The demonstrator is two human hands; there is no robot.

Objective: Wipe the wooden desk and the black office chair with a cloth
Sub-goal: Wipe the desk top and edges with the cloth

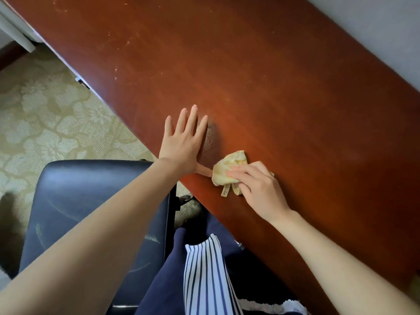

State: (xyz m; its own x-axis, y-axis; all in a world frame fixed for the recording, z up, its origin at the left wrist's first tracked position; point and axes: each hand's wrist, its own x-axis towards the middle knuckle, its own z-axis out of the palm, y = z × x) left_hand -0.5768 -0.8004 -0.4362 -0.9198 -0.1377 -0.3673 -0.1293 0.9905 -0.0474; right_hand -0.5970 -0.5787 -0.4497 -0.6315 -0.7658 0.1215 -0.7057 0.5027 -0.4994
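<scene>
The reddish wooden desk [261, 83] runs diagonally across the view, scuffed with pale marks. My left hand [181, 144] lies flat on its near edge, fingers straight and spread. Just right of it, my right hand [256, 187] grips a crumpled yellow cloth [229, 169] pressed onto the desk top; a small label hangs from the cloth. The thumb of my left hand touches the cloth. The black office chair [75, 201] stands at the lower left, beside the desk and under my left forearm.
Patterned beige carpet [45, 123] covers the floor at the left. A grey wall [386, 30] borders the desk's far side. My dark trousers and striped top [204, 280] fill the bottom centre, close against the desk edge.
</scene>
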